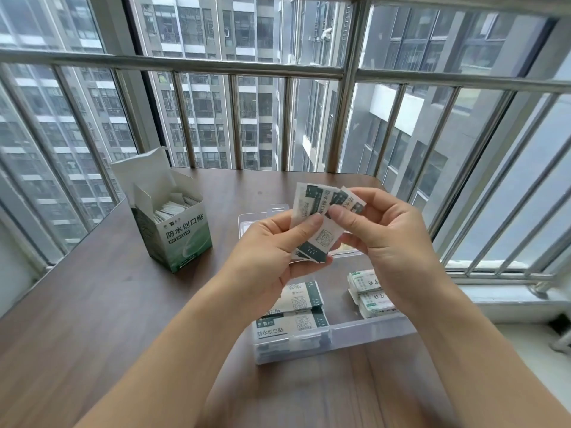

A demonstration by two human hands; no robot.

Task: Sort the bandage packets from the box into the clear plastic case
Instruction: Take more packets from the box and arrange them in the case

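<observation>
Above the clear plastic case (pixel 370 330), my left hand (pixel 268 254) grips a fanned bunch of white-and-dark-green bandage packets (pixel 321 223). My right hand (pixel 392 242) pinches the upper packets of that bunch between thumb and fingers. Inside the case, larger packets (pixel 296 316) are stacked in the left part and smaller packets (pixel 369 291) in the right part. The open green-and-white bandage box (pixel 179 233) stands at the left of the table, with more packets showing inside it.
The case's open lid (pixel 253 220) lies flat behind my hands. Everything sits on a dark wooden table (pixel 92 304) in a window corner. Metal window bars (pixel 349 118) run close behind and to the right of the table.
</observation>
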